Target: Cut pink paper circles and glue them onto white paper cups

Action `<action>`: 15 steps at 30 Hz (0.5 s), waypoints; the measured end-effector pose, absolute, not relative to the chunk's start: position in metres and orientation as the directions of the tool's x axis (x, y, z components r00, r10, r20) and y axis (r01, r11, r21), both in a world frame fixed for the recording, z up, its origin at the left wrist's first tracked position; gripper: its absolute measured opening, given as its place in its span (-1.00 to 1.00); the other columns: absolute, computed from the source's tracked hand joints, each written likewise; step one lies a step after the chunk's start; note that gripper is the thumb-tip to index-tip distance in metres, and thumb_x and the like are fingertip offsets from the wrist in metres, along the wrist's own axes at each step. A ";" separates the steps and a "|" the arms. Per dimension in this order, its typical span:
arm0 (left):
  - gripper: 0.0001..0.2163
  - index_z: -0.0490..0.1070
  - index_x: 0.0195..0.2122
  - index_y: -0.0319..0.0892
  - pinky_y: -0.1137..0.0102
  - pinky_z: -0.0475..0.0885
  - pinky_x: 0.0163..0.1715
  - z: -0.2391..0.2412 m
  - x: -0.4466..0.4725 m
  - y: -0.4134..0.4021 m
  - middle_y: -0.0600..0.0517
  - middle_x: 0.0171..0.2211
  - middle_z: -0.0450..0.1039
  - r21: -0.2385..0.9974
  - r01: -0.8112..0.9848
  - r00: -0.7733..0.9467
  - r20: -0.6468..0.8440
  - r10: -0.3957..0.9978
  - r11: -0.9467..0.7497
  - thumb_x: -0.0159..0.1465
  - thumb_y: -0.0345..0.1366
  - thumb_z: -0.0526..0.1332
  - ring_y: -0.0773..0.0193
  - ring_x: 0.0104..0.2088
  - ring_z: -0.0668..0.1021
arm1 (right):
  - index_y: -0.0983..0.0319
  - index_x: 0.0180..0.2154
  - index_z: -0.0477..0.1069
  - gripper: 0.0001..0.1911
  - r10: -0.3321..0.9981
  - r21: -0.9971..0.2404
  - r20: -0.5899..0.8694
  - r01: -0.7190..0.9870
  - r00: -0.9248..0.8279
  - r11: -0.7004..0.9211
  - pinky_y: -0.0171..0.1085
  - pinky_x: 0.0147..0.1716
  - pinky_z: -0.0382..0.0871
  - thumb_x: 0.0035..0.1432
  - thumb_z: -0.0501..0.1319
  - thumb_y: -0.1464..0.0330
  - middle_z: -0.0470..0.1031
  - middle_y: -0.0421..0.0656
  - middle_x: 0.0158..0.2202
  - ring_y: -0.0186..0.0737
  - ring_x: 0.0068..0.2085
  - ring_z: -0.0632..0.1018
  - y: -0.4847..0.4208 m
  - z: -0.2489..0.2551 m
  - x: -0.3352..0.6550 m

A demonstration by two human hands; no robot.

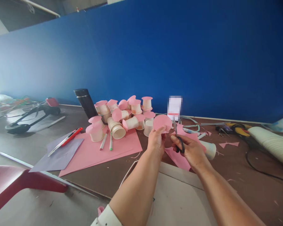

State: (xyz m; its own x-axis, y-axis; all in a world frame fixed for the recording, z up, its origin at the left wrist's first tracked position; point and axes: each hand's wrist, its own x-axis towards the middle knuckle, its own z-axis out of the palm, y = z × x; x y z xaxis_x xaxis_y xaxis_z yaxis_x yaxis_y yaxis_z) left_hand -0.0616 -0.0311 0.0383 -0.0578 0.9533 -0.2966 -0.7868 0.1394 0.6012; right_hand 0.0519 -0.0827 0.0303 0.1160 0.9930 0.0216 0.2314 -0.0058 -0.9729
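Observation:
My left hand point(157, 138) pinches a round pink paper disc point(162, 122) between thumb and fingers. The black-handled scissors point(180, 145) are in my right hand point(190, 150), their blades pointing up, just right of the disc. Beyond and left of my hands is a heap of paper cups point(131, 123), many with pink discs on their ends. Some cups stand, others lie on their sides. Close to my right hand lie pink paper scraps point(179, 158) and a paper cup on its side point(210, 150), both partly hidden by the hand.
Pink sheets point(124, 150) lie left, with two markers point(111, 141) on them. A red utility knife point(72, 137) rests on a grey-purple sheet point(61, 157). A dark bottle point(86, 102) stands behind. Stacked cups point(271, 144) and a black cable point(261, 169) lie right.

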 end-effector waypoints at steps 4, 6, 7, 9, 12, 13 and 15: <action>-0.85 0.43 -0.37 -0.23 0.57 0.29 -0.52 0.038 -0.061 -0.031 0.07 -0.46 0.45 0.610 -0.780 -0.063 -0.294 0.954 0.136 0.03 -0.48 0.34 0.47 -0.53 0.44 | 0.19 -0.09 0.60 -0.44 0.995 -0.975 0.007 0.221 0.096 -0.014 -0.36 -0.56 0.25 -0.01 0.33 -0.06 0.50 -0.19 -0.52 -0.27 -0.47 0.47 -0.082 0.031 0.051; -0.86 0.43 -0.38 -0.24 0.57 0.29 -0.52 0.038 -0.061 -0.031 0.07 -0.46 0.45 0.610 -0.781 -0.064 -0.292 0.954 0.135 0.04 -0.49 0.34 0.48 -0.54 0.44 | 0.20 -0.09 0.60 -0.43 0.996 -0.977 0.010 0.213 0.093 -0.011 -0.36 -0.57 0.25 -0.02 0.33 -0.05 0.49 -0.19 -0.53 -0.29 -0.48 0.46 -0.082 0.031 0.050; -0.86 0.43 -0.37 -0.24 0.57 0.30 -0.51 0.038 -0.061 -0.031 0.07 -0.46 0.45 0.609 -0.782 -0.062 -0.289 0.955 0.133 0.04 -0.49 0.33 0.48 -0.53 0.44 | 0.20 -0.09 0.60 -0.42 0.996 -0.977 0.012 0.214 0.092 -0.008 -0.36 -0.57 0.26 -0.01 0.33 -0.06 0.49 -0.19 -0.53 -0.29 -0.49 0.46 -0.082 0.031 0.050; -0.85 0.44 -0.37 -0.24 0.58 0.30 -0.51 0.038 -0.061 -0.031 0.07 -0.45 0.46 0.610 -0.782 -0.061 -0.281 0.958 0.129 0.03 -0.48 0.34 0.48 -0.53 0.45 | 0.21 -0.08 0.60 -0.41 0.996 -0.976 0.017 0.219 0.091 -0.004 -0.36 -0.56 0.26 -0.01 0.32 -0.07 0.48 -0.19 -0.53 -0.29 -0.49 0.46 -0.082 0.031 0.050; -0.84 0.45 -0.36 -0.24 0.58 0.30 -0.51 0.038 -0.060 -0.032 0.07 -0.45 0.47 0.618 -0.776 -0.063 -0.273 0.960 0.125 0.02 -0.48 0.35 0.47 -0.52 0.46 | 0.21 -0.09 0.60 -0.41 0.996 -0.974 0.025 0.227 0.090 0.004 -0.36 -0.56 0.26 -0.01 0.31 -0.07 0.47 -0.19 -0.54 -0.29 -0.49 0.45 -0.083 0.032 0.049; -0.85 0.45 -0.36 -0.24 0.57 0.30 -0.51 0.038 -0.060 -0.032 0.07 -0.45 0.47 0.622 -0.773 -0.065 -0.274 0.960 0.125 0.02 -0.48 0.34 0.47 -0.52 0.46 | 0.21 -0.09 0.60 -0.41 0.996 -0.973 0.028 0.231 0.091 0.006 -0.36 -0.56 0.26 -0.01 0.31 -0.07 0.47 -0.19 -0.55 -0.29 -0.49 0.45 -0.084 0.033 0.049; -0.85 0.45 -0.37 -0.24 0.56 0.29 -0.51 0.038 -0.061 -0.032 0.06 -0.45 0.47 0.630 -0.767 -0.067 -0.273 0.960 0.126 0.02 -0.47 0.34 0.47 -0.52 0.45 | 0.21 -0.11 0.61 -0.42 0.995 -0.970 0.028 0.242 0.096 0.004 -0.35 -0.56 0.25 0.00 0.31 -0.08 0.46 -0.20 -0.56 -0.30 -0.51 0.43 -0.084 0.034 0.049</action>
State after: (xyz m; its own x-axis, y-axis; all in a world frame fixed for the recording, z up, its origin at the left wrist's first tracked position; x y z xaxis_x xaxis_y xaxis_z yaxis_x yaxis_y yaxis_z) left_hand -0.0606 -0.0321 0.0383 -0.0668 0.9596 -0.2732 -0.7666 0.1259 0.6297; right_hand 0.0493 -0.0843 0.0339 0.0956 0.9950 0.0275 0.2419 0.0036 -0.9703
